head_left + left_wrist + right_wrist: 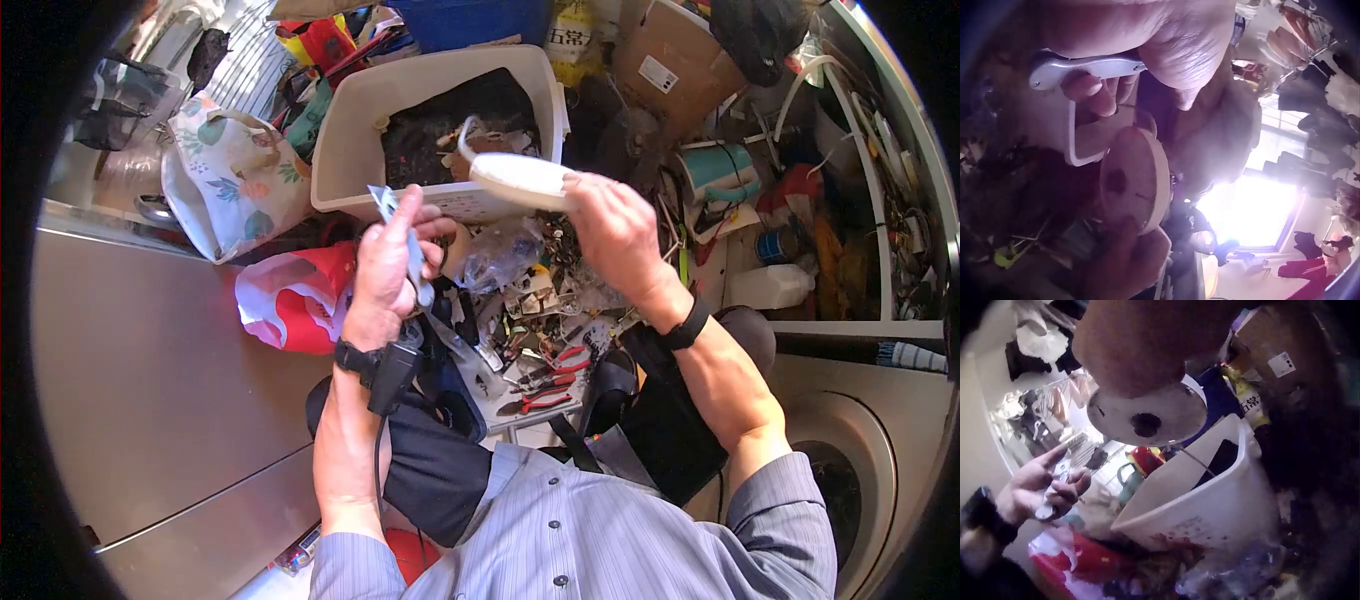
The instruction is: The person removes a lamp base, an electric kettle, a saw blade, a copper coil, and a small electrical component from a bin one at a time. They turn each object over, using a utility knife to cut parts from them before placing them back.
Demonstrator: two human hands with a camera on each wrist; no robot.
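Observation:
My left hand (385, 265) grips a slim grey knife (417, 268) with a pointed tip; in the left wrist view its smooth handle (1054, 72) lies under the curled fingers. On the other side, my right hand (622, 238) pinches the edge of a round white disc-shaped device (520, 180). A pale cord (464, 138) rises from the disc's far end. The right wrist view shows the disc's underside (1113, 422), with a dark round centre. Both hands are raised in front of a white plastic bin (345, 110), a gap between knife and disc.
Below the hands lies a clutter of small parts with red-handled pliers (545, 402) and a clear plastic bag (500, 255). A red-and-white bag (300, 305) and a leaf-print bag (215, 200) stand left. A cardboard box (665, 65) and crowded shelf (860, 180) are right.

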